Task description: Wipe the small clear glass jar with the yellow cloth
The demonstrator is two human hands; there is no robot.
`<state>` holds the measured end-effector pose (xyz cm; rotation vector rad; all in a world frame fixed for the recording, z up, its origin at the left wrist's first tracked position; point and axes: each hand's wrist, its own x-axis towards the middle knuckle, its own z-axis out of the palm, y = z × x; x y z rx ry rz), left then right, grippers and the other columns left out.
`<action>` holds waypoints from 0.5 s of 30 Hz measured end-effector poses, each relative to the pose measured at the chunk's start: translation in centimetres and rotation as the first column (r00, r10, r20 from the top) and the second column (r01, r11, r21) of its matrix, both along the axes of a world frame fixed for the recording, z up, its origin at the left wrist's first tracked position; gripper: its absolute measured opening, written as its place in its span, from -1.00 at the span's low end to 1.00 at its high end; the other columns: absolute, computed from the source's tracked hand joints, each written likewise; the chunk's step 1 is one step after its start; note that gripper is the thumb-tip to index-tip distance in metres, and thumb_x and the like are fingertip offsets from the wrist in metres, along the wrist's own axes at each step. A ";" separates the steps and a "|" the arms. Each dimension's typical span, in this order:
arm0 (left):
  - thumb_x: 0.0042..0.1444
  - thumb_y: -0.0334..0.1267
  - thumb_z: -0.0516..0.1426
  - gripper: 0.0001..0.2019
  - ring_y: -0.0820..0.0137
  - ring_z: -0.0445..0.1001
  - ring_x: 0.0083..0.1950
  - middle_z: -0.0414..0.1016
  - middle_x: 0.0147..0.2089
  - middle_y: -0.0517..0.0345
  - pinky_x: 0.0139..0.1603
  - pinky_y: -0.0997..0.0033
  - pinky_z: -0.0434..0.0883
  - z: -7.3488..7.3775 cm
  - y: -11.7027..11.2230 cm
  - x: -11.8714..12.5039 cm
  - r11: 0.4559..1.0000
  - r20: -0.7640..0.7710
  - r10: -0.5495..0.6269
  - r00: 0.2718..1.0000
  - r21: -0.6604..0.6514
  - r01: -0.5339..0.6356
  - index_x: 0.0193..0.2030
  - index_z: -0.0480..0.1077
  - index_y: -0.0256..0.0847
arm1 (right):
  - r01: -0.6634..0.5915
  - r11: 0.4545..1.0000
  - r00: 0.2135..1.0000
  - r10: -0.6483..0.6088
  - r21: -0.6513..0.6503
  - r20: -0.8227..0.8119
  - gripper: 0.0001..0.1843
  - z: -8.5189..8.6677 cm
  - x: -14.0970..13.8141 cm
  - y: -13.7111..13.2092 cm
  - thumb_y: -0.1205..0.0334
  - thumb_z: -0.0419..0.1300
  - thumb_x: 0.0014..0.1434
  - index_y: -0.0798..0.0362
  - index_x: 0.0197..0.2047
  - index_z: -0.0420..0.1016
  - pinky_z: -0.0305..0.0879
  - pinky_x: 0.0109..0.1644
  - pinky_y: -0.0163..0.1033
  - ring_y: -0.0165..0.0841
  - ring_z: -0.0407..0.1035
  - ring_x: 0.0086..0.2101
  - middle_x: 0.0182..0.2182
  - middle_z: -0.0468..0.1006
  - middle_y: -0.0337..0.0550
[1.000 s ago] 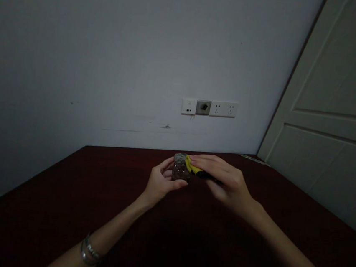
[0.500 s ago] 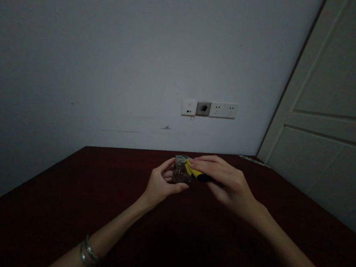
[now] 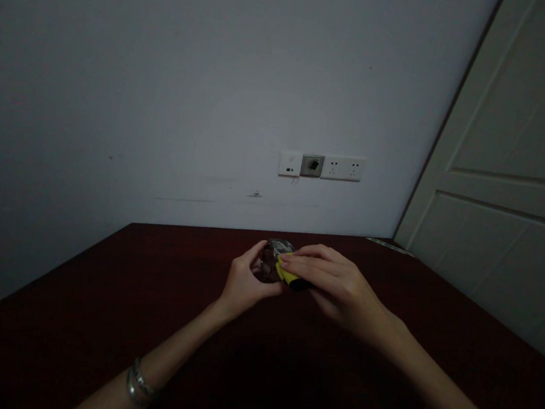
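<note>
My left hand (image 3: 242, 284) is curled around a small clear glass (image 3: 269, 262), its thumb below and fingers behind. The glass is see-through with bright glints, and its exact shape is hard to make out in the dim light. Pinched under the fingers of my right hand (image 3: 337, 280) is a soft yellow-and-black cloth (image 3: 289, 277). The cloth presses against the right side of the glass and hides part of it. Both hands are held above the dark red table (image 3: 184, 324).
A pale wall (image 3: 206, 95) stands behind the table, with a row of sockets (image 3: 343, 168) and a grey switch plate (image 3: 312, 165). On the right is a panelled door (image 3: 509, 195). A thin patterned strip (image 3: 389, 245) lies at the table's far right corner.
My right hand has moved slightly left and down with the cloth across the glass. The glass has turned a little in my left hand, which stays in nearly the same place.
</note>
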<state>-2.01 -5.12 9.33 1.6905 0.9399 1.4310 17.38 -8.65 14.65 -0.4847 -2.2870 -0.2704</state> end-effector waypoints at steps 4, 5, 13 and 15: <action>-0.45 -0.22 0.42 -0.15 0.07 0.46 0.03 0.47 0.03 -0.16 0.11 0.05 0.39 -0.4 -0.3 0.4 0.989 -0.116 0.067 0.991 0.140 -0.051 0.10 0.31 -0.33 | 0.059 0.996 0.998 -0.057 0.065 -0.035 -0.46 -0.4 0.2 0.6 0.55 0.04 0.12 0.05 0.17 0.28 0.37 -0.07 0.02 -0.18 0.33 -0.04 0.01 0.49 -0.03; -0.44 -0.21 0.42 -0.15 0.08 0.46 0.03 0.48 0.03 -0.15 0.11 0.05 0.38 -0.5 -0.3 0.5 0.986 -0.139 0.082 0.987 0.157 -0.060 0.10 0.31 -0.32 | 0.073 0.993 0.997 -0.069 0.096 -0.043 -0.47 -0.5 0.1 0.6 0.55 0.05 0.12 0.08 0.15 0.30 0.37 -0.10 0.02 -0.17 0.33 -0.06 0.01 0.50 -0.01; -0.18 -0.28 0.27 -0.42 0.12 0.50 -0.04 0.51 -0.02 -0.10 0.06 0.12 0.41 0.1 -0.1 0.3 0.961 -0.204 0.202 0.958 0.228 -0.154 0.07 0.34 -0.33 | 0.009 0.990 0.997 -0.019 0.139 0.069 -0.56 -0.7 -1.6 -0.6 0.58 0.01 0.08 0.14 0.00 0.41 0.30 -0.24 -0.10 -0.20 0.38 -0.12 -0.09 0.56 -0.04; -0.16 -0.28 0.25 -0.43 0.11 0.50 -0.04 0.51 -0.03 -0.12 0.05 0.13 0.41 0.2 -0.1 0.2 0.960 -0.204 0.205 0.957 0.230 -0.157 0.06 0.34 -0.36 | -0.017 0.999 0.999 0.015 0.048 0.050 -0.59 -0.7 -1.8 -0.8 0.57 0.04 0.09 0.11 -0.01 0.41 0.31 -0.21 -0.12 -0.25 0.38 -0.13 -0.10 0.57 -0.08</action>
